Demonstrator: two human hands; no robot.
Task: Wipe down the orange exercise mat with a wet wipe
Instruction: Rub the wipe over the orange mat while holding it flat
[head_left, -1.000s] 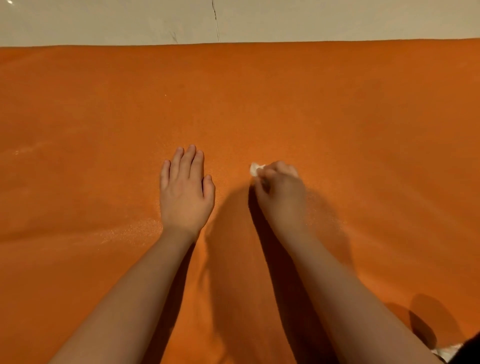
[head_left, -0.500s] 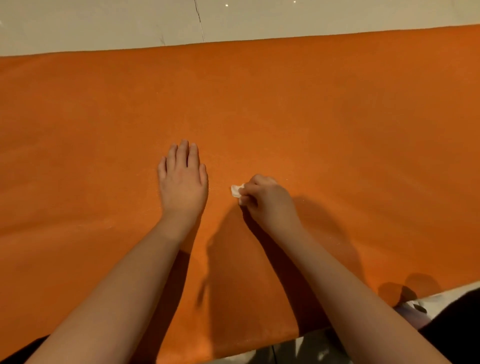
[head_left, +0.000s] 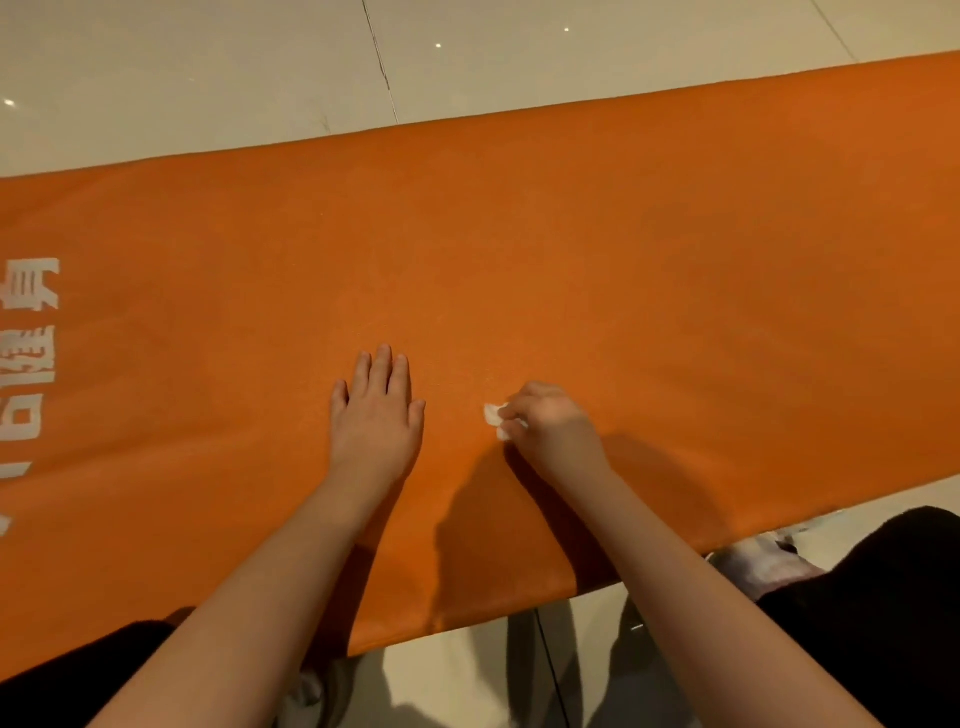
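Observation:
The orange exercise mat (head_left: 623, 270) lies across the floor from left to right, with white printed characters at its left end. My left hand (head_left: 376, 410) rests flat on the mat, fingers straight and together. Just to its right, my right hand (head_left: 550, 428) has its fingers curled round a small crumpled white wet wipe (head_left: 493, 417) and holds it against the mat surface. Only the wipe's left tip shows past my fingers.
Pale tiled floor (head_left: 260, 78) lies beyond the mat's far edge and below its near edge. My dark-clothed knees (head_left: 883, 587) sit at the near edge, right and left. A white object (head_left: 763, 558) lies on the floor by the right knee.
My right hand with the wipe has drawn back toward me and slightly left across the mat. The view has pulled back, so both mat edges and the printed characters now show. The left hand stays flat.

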